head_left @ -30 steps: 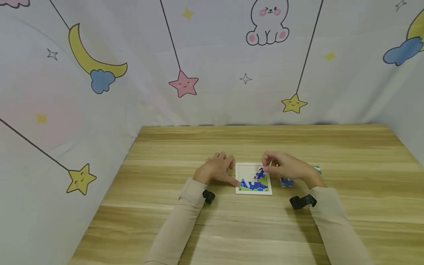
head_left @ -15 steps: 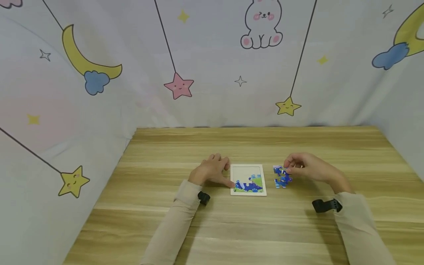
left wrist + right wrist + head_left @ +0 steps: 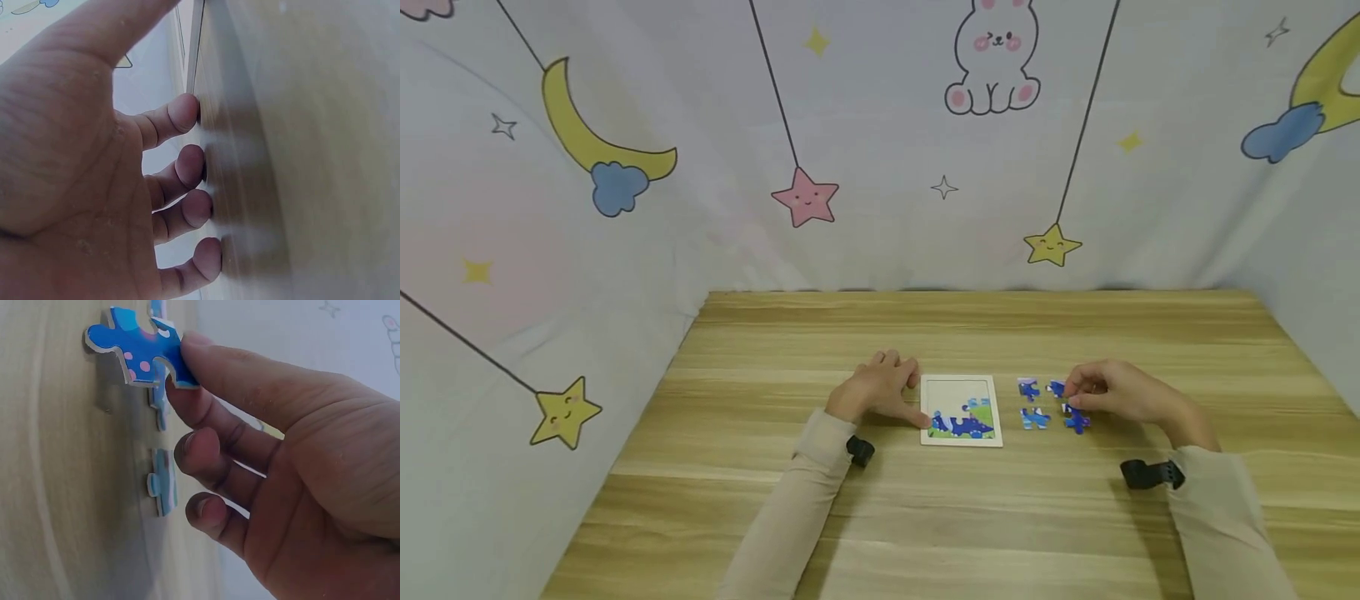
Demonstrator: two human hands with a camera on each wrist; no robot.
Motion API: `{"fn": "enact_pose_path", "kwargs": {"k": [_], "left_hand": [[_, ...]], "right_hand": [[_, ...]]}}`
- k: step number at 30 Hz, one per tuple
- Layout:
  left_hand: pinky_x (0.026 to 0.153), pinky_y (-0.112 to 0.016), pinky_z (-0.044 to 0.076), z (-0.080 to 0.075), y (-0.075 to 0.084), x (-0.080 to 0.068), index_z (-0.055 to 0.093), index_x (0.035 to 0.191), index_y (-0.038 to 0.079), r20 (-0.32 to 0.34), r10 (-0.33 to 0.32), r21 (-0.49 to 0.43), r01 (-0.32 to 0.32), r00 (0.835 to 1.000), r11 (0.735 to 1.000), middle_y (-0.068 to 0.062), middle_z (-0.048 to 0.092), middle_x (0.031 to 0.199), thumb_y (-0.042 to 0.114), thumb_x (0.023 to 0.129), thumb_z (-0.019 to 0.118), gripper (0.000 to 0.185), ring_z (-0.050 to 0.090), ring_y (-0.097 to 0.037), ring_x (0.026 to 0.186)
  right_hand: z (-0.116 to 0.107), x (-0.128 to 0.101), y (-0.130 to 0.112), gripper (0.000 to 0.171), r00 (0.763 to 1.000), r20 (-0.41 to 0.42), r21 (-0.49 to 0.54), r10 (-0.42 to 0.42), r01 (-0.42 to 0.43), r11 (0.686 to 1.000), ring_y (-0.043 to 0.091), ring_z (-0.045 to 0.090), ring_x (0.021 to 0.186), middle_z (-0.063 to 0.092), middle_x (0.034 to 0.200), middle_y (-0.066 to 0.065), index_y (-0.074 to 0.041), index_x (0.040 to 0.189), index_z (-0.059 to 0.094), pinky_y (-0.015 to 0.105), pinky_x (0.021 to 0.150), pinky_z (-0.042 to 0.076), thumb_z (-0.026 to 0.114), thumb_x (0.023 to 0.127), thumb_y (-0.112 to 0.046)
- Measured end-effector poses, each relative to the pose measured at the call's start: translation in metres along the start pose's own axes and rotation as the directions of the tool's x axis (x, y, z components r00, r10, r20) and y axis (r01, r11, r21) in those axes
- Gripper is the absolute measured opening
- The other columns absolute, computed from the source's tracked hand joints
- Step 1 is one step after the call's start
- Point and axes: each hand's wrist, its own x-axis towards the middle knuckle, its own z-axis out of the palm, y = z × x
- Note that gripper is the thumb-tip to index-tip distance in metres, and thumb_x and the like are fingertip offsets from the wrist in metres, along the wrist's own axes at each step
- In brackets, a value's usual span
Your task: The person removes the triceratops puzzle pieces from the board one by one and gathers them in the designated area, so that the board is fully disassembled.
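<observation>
Right hand (image 3: 1123, 393): one, in a close pinch, thumb and index fingertip together on a blue puzzle piece (image 3: 1077, 422). Piece held by one end, the remainder projecting past the fingertips toward the person in the head view; printed face dark blue with pink dots; tilted against the tabletop (image 3: 955, 525), contact with the wood not certain. Other visible fingers bent loosely, bearing nothing. Palm turned inward, forearm reaching forward, black wristband (image 3: 1152, 474) below the wrist.

Loose pieces (image 3: 1035, 418): three, blue, lying flat beside the pinch, between it and the puzzle tray; the nearest just beyond the fingertips.

Puzzle tray (image 3: 947, 397): one, pale, square, flat, well apart from the pinch, near the left hand; fitted pieces (image 3: 961, 427), blue and green, along its near side and up the right.

Left hand (image 3: 880, 388): one, gripping nothing; thumb stretched onto the tray's left rim near the near corner, other fingers spread and slightly bent, tips on the wood.
</observation>
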Motion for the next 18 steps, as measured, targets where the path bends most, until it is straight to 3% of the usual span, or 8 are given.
{"fn": "enact_pose_path", "kwargs": {"k": [11,18], "left_hand": [[0.071,-0.033,0.028,0.0015,-0.0034,0.0000,0.047,0.102,0.020,-0.006,0.002,0.001,-0.002,1.000,1.000,-0.002,0.038,0.097,0.064,0.075,0.079,0.061,0.034,-0.020,0.089],[0.070,-0.033,0.028,0.0012,-0.0018,0.0005,0.047,0.101,0.020,-0.009,0.010,0.003,-0.010,1.000,1.000,-0.002,0.038,0.096,0.064,0.075,0.079,0.061,0.034,-0.020,0.089]], "right_hand": [[0.0075,0.0071,0.0059,0.005,0.999,-0.009,-0.065,0.039,-0.040,0.997,0.009,0.048,0.071,0.060,0.079,-0.004,-0.009,0.090,0.068,0.025,0.063,0.040,0.069,0.094,-0.008],[0.0076,0.0065,0.0013,0.006,0.997,-0.024,-0.086,0.071,-0.073,0.994,0.009,0.047,0.070,0.058,0.076,-0.004,-0.007,0.093,0.068,0.025,0.063,0.040,0.069,0.095,-0.012]]}}
